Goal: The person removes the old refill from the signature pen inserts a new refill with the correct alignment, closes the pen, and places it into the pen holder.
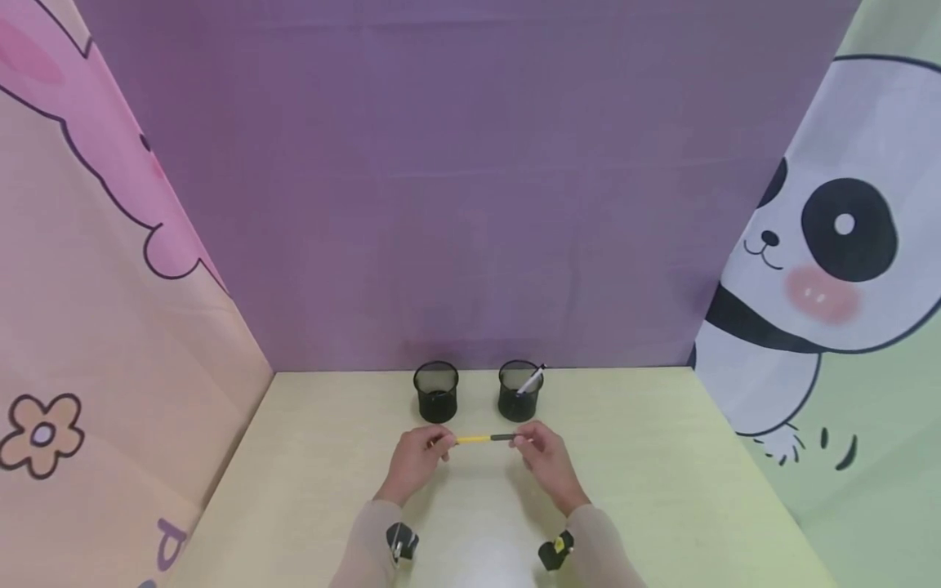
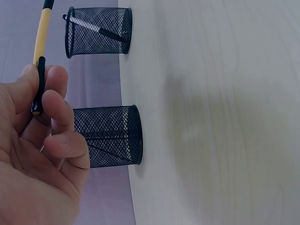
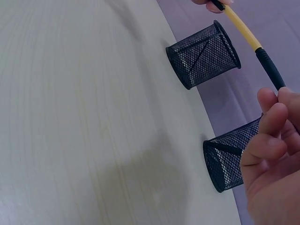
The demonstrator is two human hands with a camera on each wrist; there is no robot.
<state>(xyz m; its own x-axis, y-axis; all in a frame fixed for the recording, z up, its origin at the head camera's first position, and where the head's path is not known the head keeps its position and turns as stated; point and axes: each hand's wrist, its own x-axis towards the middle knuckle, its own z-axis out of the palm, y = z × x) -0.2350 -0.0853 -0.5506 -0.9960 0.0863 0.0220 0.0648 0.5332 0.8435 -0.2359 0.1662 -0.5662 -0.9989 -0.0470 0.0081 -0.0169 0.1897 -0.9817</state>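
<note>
A yellow pen (image 1: 473, 439) with a black grip and black clip is held level between both hands above the table. My left hand (image 1: 419, 461) pinches its clip end between thumb and fingers, clearest in the left wrist view. On the black grip end, my right hand (image 1: 547, 461) pinches with thumb and fingertips; that tip is hidden by the fingers. Just beyond the hands stand two black mesh pen cups. A white pen (image 1: 531, 380) with a black grip leans inside the right cup (image 1: 519, 407). A dark slanting line shows in the left cup (image 1: 438, 406); I cannot tell what it is.
The pale wood-grain table (image 1: 309, 474) ends at a purple cloth backdrop (image 1: 470, 204) close behind the cups. Printed cloth panels flank the table, with a panda (image 1: 845, 237) on the right one. Small dark devices sit on both wrists.
</note>
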